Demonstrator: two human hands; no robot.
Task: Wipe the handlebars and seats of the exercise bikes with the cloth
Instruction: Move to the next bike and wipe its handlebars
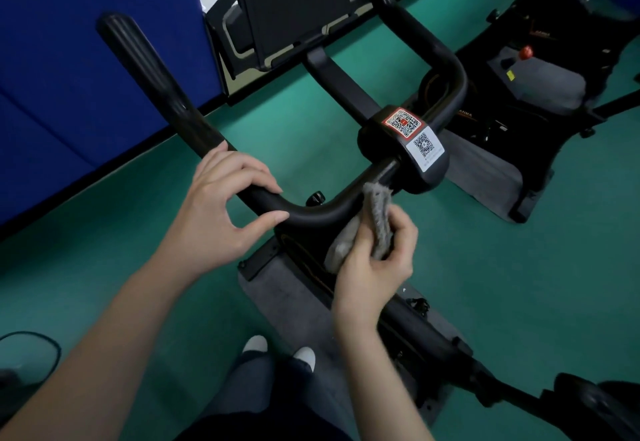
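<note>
Right hand (375,262) grips the bunched cloth (378,220) against the handlebar (311,214), beside the centre clamp (381,144). Left hand (221,213) curls loosely round the left bend; the bar runs leftward from the cloth toward it.

Grey cloth (377,229), black handlebar (311,213), green floor (519,284)

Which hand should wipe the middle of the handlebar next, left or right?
Right, probably. The right hand grips the cloth, whose top edge meets the handlebar beside the centre clamp; the left hand holds the bar with no cloth.
</note>
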